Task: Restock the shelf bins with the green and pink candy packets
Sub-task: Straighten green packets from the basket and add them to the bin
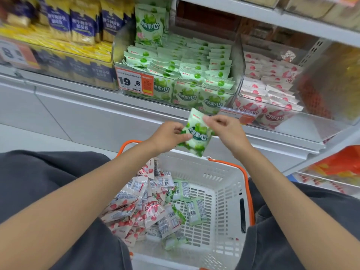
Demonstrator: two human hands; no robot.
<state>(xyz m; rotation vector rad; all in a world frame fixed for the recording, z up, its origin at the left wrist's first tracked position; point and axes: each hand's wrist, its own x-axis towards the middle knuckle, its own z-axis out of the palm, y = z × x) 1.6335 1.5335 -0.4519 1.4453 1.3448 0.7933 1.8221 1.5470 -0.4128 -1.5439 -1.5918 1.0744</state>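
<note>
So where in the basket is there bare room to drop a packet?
Bare mesh floor runs along the basket right wall, right of the loose green packets. The left half is heaped with pink packets. The green bin above looks full.

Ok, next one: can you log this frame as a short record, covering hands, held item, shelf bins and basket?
left hand: pinches the left edge of the green packet
right hand: pinches the same packet's top edge
green packet: held above the basket, in front of the shelf, not yet in a bin
green bin: well stocked, price label on its front
pink bin: right of the green bin, stocked
basket: white, orange handles; many pink packets, few green refills
</note>
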